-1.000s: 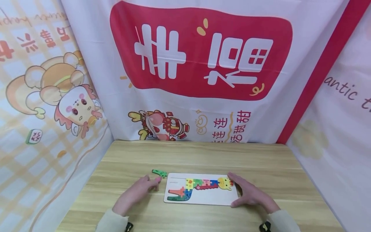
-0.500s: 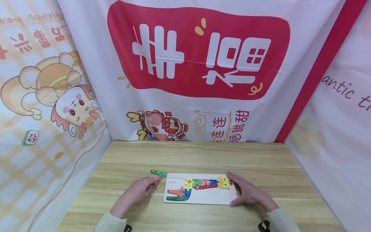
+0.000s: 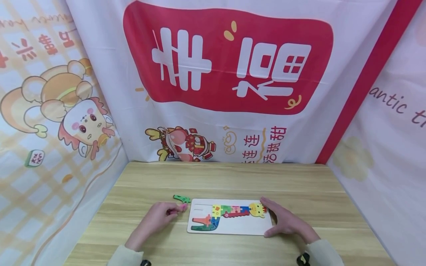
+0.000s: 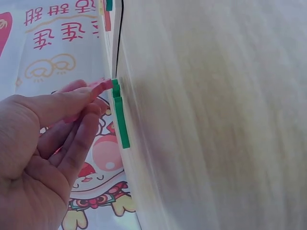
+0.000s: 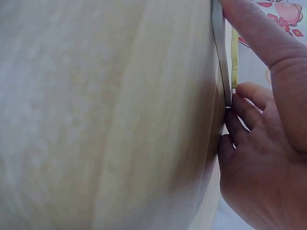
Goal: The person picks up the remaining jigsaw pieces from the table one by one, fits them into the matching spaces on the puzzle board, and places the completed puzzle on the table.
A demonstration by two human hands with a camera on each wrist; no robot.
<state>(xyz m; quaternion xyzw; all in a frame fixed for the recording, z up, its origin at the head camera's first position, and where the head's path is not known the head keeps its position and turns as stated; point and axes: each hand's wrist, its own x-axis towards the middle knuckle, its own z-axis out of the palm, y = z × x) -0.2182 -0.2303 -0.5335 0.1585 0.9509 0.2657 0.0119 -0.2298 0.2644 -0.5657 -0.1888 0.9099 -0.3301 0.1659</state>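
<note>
My left hand (image 3: pixel 159 217) pinches a small pink puzzle piece (image 4: pixel 101 87) between thumb and fingers, just off the left end of the white puzzle board (image 3: pixel 244 226). Right behind the pink piece, a green puzzle piece (image 3: pixel 181 198) lies flat on the table; in the left wrist view it shows edge-on. Colourful pieces on the board form a giraffe lying sideways, its yellow head (image 3: pixel 257 209) toward the right end. My right hand (image 3: pixel 286 218) grips the board's right end, thumb at the near corner and fingers at the far corner.
The wooden table (image 3: pixel 233 177) carries the board and pieces. Behind it hangs a white cloth (image 3: pixel 213 122) with a red printed panel. More printed cloths stand along the left and right sides.
My left hand has picked up the pink piece beside the green one and now holds it out slightly toward the board. The right hand has kept its place on the board.
</note>
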